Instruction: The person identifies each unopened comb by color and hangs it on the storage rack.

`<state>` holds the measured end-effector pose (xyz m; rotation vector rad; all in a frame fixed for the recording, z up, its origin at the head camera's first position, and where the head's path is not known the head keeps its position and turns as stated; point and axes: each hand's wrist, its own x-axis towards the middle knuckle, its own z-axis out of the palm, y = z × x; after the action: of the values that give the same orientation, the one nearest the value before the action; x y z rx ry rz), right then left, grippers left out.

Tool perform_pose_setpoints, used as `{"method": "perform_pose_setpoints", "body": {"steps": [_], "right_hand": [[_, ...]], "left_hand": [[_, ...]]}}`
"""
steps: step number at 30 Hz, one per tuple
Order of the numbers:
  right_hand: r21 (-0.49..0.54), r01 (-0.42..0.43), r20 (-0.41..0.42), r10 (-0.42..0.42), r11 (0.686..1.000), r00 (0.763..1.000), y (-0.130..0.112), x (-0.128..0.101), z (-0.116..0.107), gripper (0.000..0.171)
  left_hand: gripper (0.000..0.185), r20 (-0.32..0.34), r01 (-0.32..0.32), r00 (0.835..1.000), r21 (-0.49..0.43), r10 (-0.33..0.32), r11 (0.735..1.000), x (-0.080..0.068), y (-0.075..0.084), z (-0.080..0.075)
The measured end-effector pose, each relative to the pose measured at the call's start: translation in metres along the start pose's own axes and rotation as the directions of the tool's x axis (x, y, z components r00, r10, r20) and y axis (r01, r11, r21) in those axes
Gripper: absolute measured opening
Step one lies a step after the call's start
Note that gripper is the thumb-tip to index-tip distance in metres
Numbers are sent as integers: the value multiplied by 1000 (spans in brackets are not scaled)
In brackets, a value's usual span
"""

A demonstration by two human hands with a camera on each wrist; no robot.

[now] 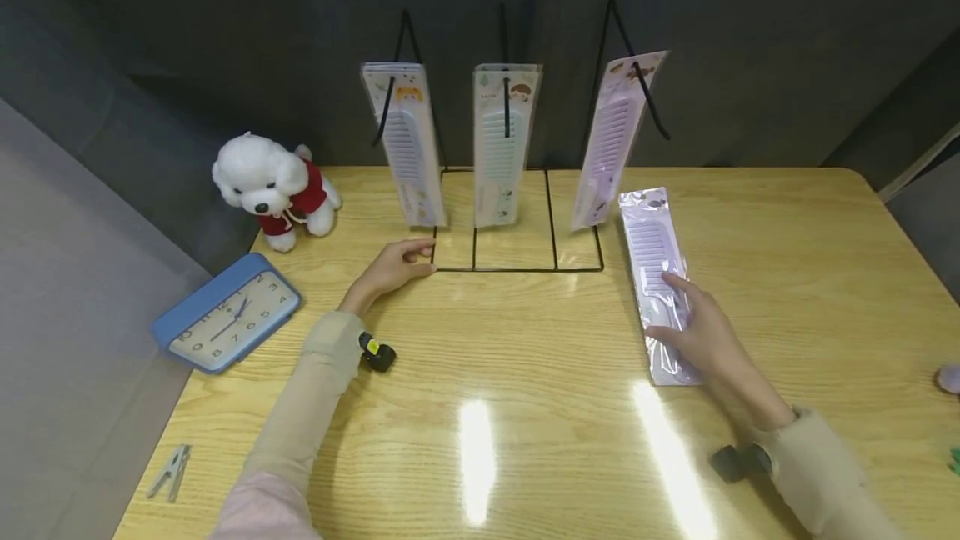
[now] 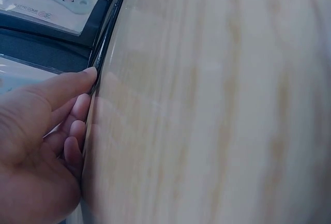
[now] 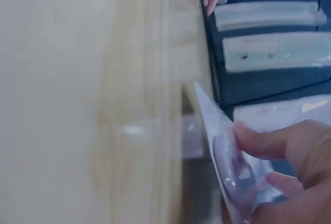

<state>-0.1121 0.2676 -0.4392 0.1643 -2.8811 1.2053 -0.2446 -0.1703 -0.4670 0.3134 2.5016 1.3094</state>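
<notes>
My right hand (image 1: 701, 336) grips a clear-packed purple comb (image 1: 651, 252) by its lower half, thumb and fingers at its edges. In the right wrist view the comb's pack (image 3: 227, 167) is seen tilted edge-on, off the table. At the left front corner of a black wire display rack (image 1: 517, 271), my left hand (image 1: 397, 267) pinches the base wire between thumb and fingers. On the rack's hooks hang packed combs: blue (image 1: 405, 144) at left, green (image 1: 501, 144) in the middle, purple (image 1: 613, 140) at right.
A white plush dog (image 1: 262, 177) in a red top sits at the back left. Before it lies a blue clock (image 1: 232, 315), and a grey clothespin (image 1: 171, 473) is near the left edge. A small purple object (image 1: 949, 378) shows at the right edge.
</notes>
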Motion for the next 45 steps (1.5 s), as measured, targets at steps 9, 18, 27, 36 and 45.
{"method": "perform_pose_setpoints", "body": {"steps": [9, 18, 27, 36, 45], "right_hand": [[297, 94, -280, -8, 950, 960, -42, -24, -5, 96], [466, 497, -447, -289, 732, 846, -69, -36, 0, 88], [293, 474, -376, -355, 831, 856, -70, -37, 8, 98], [280, 447, -349, -344, 850, 872, -74, -30, 6, 96], [425, 268, -169, -215, 865, 962, -74, 12, 1, 76]], "left_hand": [[53, 6, -13, 1000, 1, 13, 1000, 0, 1, -2], [52, 4, -11, 1000, 1, 11, 1000, 0, 0, -1], [52, 5, -5, 1000, -3, 5, 1000, -1, 2, -1], [52, -1, -11, 1000, -5, 11, 1000, -1, 3, -1], [53, 6, 8, 1000, -7, -8, 1000, -1, 1, 0]]}}
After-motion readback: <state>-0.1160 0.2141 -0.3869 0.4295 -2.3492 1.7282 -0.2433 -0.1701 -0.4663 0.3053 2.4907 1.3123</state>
